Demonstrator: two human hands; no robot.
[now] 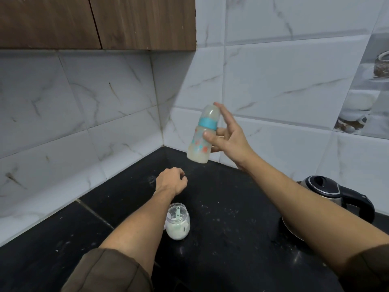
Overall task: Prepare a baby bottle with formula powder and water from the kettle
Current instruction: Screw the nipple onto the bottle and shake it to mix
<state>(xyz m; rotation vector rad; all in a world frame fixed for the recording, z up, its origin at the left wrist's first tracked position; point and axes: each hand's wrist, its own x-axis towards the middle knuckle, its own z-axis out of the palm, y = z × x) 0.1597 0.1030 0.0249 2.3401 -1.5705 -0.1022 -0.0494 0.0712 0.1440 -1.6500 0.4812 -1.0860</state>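
Note:
My right hand holds a capped baby bottle up in the air over the back corner of the black counter. The bottle has a blue ring, a clear cap and cloudy milky liquid inside, and it is tilted slightly. The index finger rests on the cap while the thumb presses the bottle's body. My left hand hovers low over the counter with its fingers curled and nothing in it. A small clear jar of white formula powder stands open near my left forearm, with a pale green scoop inside.
A steel kettle with a black lid and handle stands at the right, partly behind my right forearm. Specks of white powder lie scattered on the black counter. Marble-look tiled walls meet at the corner; brown wooden cabinets hang above.

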